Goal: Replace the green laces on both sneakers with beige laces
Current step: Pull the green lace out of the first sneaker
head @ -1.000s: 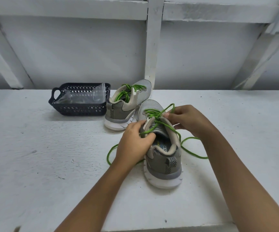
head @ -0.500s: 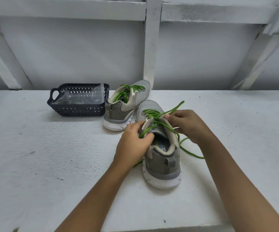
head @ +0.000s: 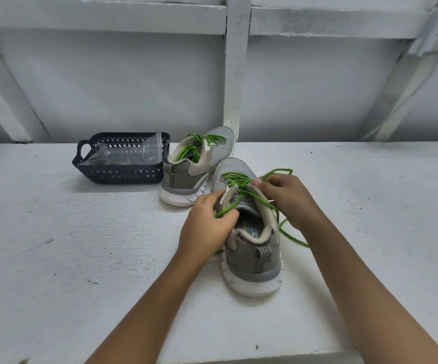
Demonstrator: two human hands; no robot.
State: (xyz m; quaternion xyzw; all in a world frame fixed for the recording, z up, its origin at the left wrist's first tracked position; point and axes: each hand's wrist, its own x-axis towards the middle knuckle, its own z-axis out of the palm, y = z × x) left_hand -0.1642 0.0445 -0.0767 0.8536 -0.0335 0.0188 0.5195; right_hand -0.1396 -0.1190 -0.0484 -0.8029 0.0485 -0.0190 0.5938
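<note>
Two grey sneakers stand on the white shelf. The near sneaker (head: 252, 248) points away from me, heel toward me, its green lace (head: 241, 179) loosened. My left hand (head: 207, 227) rests on the sneaker's left side and pinches a strand of that lace by the collar. My right hand (head: 286, 198) pinches another strand at the upper eyelets, a loop rising past the fingers; the loose tail (head: 291, 237) trails on the shelf to the right. The far sneaker (head: 197, 169) stands behind, still laced in green.
A dark plastic basket (head: 120, 174) holding a clear plastic bag (head: 123, 156) sits at the back left, touching the far sneaker. A white wall with posts closes the back. The shelf's front edge runs just below my forearms.
The lace's left tail, which lay in a loop on the shelf beside my left hand, has been drawn in. My right hand has shifted slightly, its loop of lace now lower and to the right.
</note>
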